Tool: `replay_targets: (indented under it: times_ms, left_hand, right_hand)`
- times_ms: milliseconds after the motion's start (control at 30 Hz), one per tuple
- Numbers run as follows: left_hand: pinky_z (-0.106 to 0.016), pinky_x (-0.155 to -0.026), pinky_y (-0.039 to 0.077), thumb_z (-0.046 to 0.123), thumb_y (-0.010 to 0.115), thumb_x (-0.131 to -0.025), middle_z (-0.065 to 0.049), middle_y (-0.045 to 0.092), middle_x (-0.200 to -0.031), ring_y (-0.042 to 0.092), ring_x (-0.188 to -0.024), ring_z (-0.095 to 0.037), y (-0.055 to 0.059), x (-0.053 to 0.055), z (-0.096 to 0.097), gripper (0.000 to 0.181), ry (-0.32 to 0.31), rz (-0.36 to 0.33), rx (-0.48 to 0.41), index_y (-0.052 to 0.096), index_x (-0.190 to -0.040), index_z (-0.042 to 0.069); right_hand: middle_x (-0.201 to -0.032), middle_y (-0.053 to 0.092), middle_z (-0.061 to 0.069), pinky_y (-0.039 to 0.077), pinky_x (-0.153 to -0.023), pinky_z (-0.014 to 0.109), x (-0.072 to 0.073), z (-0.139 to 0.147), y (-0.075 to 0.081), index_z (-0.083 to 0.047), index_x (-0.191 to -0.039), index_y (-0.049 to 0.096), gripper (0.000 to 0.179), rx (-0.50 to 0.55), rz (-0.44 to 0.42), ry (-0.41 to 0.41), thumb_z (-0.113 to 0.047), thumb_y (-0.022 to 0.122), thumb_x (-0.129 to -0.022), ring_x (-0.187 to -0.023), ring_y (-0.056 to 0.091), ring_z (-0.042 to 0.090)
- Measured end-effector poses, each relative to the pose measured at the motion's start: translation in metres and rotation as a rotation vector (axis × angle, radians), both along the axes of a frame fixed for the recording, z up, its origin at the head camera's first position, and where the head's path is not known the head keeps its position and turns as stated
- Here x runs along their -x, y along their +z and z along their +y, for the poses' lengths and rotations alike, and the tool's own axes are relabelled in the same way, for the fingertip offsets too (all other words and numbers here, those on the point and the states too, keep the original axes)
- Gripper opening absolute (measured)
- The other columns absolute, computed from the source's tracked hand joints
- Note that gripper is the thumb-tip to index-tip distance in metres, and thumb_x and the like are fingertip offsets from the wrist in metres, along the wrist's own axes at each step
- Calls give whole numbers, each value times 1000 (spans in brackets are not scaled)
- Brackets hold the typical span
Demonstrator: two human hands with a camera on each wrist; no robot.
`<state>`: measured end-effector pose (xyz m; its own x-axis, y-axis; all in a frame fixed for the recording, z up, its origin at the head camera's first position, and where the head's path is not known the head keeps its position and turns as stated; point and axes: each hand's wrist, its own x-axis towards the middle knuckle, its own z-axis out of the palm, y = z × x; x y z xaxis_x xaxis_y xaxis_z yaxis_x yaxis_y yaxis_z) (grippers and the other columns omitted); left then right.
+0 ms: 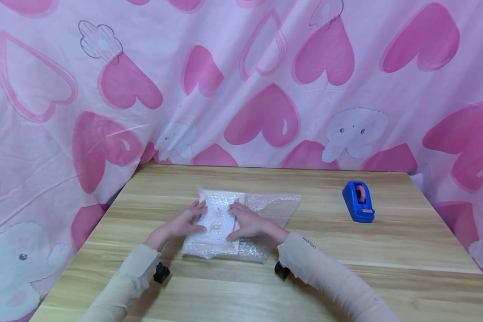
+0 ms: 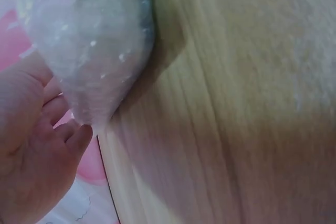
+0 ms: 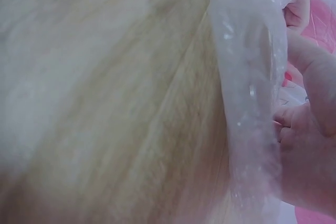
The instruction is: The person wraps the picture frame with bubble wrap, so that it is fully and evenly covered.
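Observation:
A flat white box (image 1: pixel 218 223) with a faint pattern lies on the wooden table, covered by a sheet of clear bubble wrap (image 1: pixel 279 203). The wrap's loose part spreads out to the right. My left hand (image 1: pixel 184 221) rests on the left side of the wrapped box, thumb and forefinger apart; the left wrist view has its little finger (image 2: pixel 79 139) bent beside the wrap's edge. Over the right side, my right hand (image 1: pixel 250 223) touches the top with spread fingers and thumb. Part of its fingers is hidden behind the wrap in the right wrist view.
A blue tape dispenser (image 1: pixel 359 202) with a pink roll stands at the right rear of the wooden table (image 1: pixel 314 286). Behind the table's back edge and along its sides hangs a pink curtain (image 1: pixel 241 103) with hearts.

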<state>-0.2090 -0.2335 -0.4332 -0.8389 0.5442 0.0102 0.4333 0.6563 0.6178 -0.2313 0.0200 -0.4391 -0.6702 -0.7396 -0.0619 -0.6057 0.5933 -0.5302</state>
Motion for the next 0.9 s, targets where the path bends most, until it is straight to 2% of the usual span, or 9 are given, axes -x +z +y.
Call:
replay_targets:
  times_ms: [267,367,600,700,900]
  left_hand:
    - [-53,-106,17,23,67,-81,-27,25,-141,14,-132,-44,-5,-4,6,63,7,106,88,41,-128,-11]
    - [-54,-106,18,24,67,-81,-27,26,-141,15,-132,-44,-5,-6,8,64,9,126,96,41,-129,-10]
    - [-56,-104,21,30,62,-84,-30,30,-138,20,-129,-47,-2,-3,13,62,-78,217,108,42,-129,-9]
    - [-55,-104,22,28,63,-84,-28,31,-138,21,-130,-46,0,2,16,61,-79,182,148,43,-129,-8]
    - [-54,-105,23,27,66,-82,-22,31,-141,20,-132,-41,4,7,18,61,-23,95,235,44,-131,-2]
  right_hand:
    - [-145,26,18,11,-111,42,-1,1,1,4,-134,35,85,11,-29,18,-43,71,-73,-136,14,30]
    - [-144,26,19,11,-111,42,1,2,0,5,-134,34,86,33,-44,27,-42,72,-73,-136,13,31]
    - [-143,28,21,13,-111,45,6,6,-1,5,-131,38,82,58,-34,38,-40,73,-72,-135,16,33]
    - [-142,29,21,13,-111,46,7,7,-1,5,-131,38,82,64,-39,38,-39,73,-72,-135,16,34]
    - [-142,29,21,14,-110,46,8,6,-1,6,-132,37,85,63,-29,38,-41,73,-71,-135,18,34]
